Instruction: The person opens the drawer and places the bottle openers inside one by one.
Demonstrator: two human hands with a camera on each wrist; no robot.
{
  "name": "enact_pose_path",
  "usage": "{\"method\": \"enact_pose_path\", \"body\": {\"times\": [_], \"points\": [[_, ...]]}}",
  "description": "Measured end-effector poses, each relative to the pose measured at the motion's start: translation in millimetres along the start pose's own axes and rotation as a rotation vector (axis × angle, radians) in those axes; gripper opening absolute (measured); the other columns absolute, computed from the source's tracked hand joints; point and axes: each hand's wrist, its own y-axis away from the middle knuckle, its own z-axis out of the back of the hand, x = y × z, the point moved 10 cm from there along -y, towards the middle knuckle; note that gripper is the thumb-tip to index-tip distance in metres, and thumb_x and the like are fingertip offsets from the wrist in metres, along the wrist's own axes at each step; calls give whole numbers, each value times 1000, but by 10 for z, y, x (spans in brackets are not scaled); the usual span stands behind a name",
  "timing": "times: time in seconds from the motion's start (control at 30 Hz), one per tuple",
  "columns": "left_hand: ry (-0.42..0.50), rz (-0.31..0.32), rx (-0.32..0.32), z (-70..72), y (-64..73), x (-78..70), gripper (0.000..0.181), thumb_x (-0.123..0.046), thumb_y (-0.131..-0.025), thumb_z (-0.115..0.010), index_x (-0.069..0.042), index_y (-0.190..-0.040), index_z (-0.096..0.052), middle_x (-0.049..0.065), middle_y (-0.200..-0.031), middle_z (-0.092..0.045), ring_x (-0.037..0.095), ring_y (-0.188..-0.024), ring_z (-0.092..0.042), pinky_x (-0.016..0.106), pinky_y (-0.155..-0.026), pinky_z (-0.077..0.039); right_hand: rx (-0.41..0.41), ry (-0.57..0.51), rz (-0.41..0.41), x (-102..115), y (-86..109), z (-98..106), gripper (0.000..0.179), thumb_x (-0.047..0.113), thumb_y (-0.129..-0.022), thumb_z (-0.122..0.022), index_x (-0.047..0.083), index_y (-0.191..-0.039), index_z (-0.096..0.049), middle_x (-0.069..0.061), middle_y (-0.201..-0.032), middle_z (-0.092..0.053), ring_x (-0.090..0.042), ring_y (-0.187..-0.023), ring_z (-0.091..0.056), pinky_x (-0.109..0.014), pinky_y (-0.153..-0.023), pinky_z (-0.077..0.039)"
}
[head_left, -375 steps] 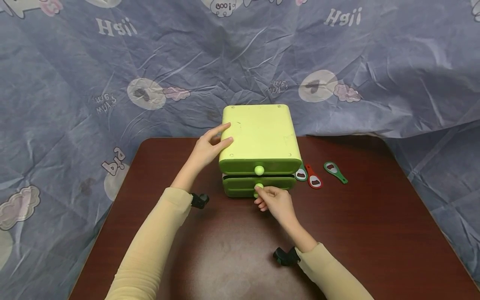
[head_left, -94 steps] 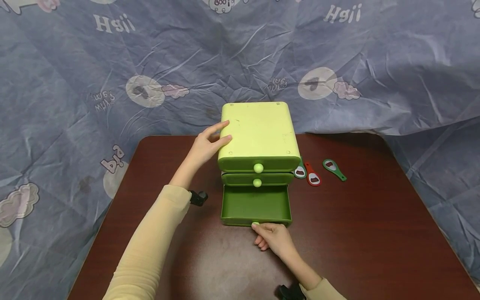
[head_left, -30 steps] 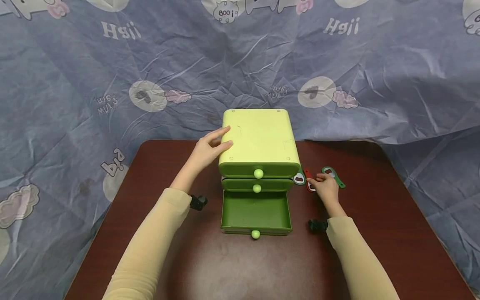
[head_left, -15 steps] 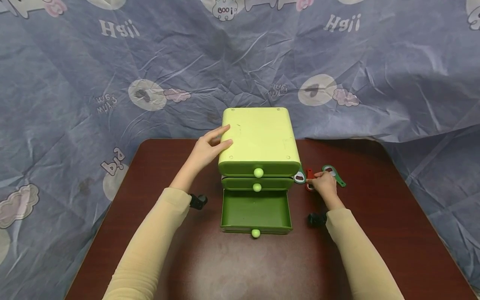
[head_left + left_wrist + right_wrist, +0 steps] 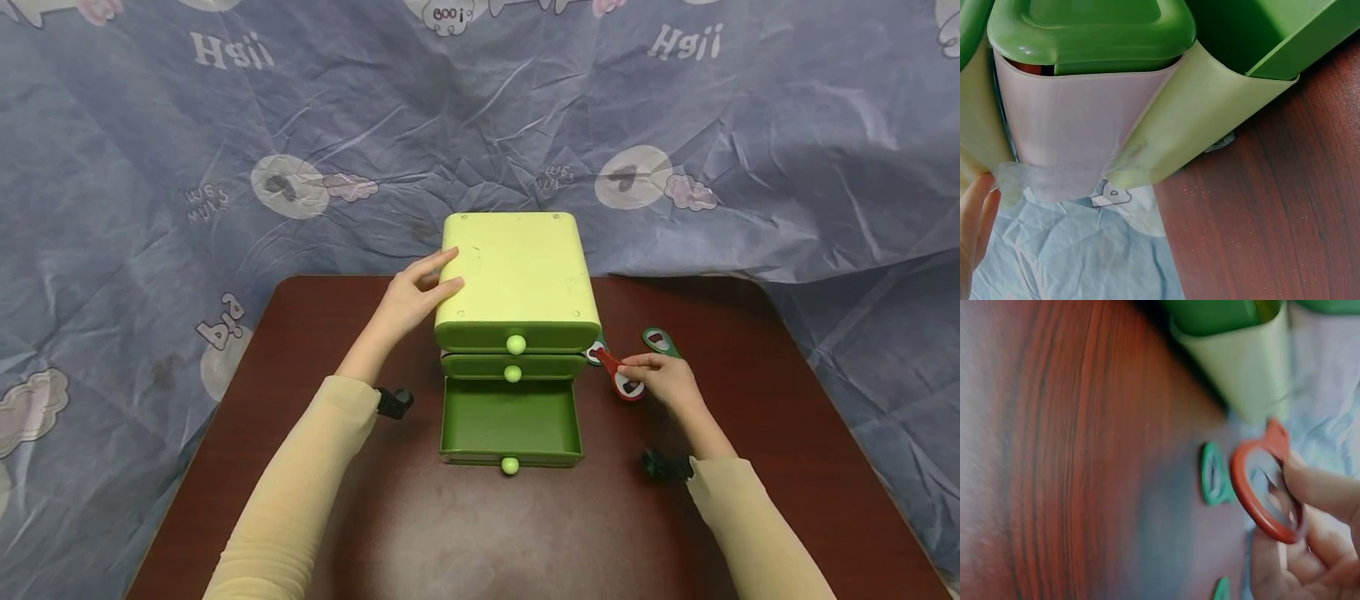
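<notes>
A small chest of drawers (image 5: 517,267) with a pale yellow top and green drawer fronts stands on the table. Its bottom drawer (image 5: 510,417) is pulled out, and nothing shows inside. My left hand (image 5: 408,296) rests against the chest's upper left side, fingers fairly straight; its fingertips also show in the left wrist view. To the right of the chest, my right hand (image 5: 670,385) pinches a red bottle opener (image 5: 627,388) between thumb and fingers. In the blurred right wrist view, the red opener (image 5: 1249,487) appears raised off the table.
One green bottle opener (image 5: 595,354) lies beside the chest's right side, partly hidden. Another green opener (image 5: 657,339) lies farther right, partly behind my right hand. A brown table (image 5: 765,467) carries everything, with a printed blue cloth (image 5: 480,125) hanging behind.
Earlier my right hand pulled out the bottom drawer by its knob, then let go and moved to the openers. It now has the red opener, shifted slightly toward me. My left hand stayed put.
</notes>
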Motion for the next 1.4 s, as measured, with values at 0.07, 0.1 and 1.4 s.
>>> {"method": "enact_pose_path", "body": {"times": [0.07,0.1,1.4], "points": [[0,-3,4,1,0,-10,55,-46,-90,-69,-43,-142,-51,-8,-159,-34,25,-136,-49,45,-106,-46,68,-6,48,103,111,-67,45,38,-89,-73,2,-117,-70,8,-80,-72,-8,-75,-61,-33,-73,-49],[0,-6,4,3,-3,-15,55,-46,-90,-69,-43,-142,-51,-8,-159,-34,25,-136,-49,45,-106,-46,99,-7,74,162,168,-105,44,37,-89,-73,2,-116,-70,6,-81,-73,-9,-75,-63,-35,-74,-49],[24,12,-11,-1,-21,25,53,-44,-90,-70,-44,-140,-52,-9,-157,-36,19,-133,-52,41,-103,-49,337,278,423,1006,670,-1629,10,8,-86,-73,10,-93,-80,-3,-89,-76,-10,-73,-62,-23,-60,-46]]}}
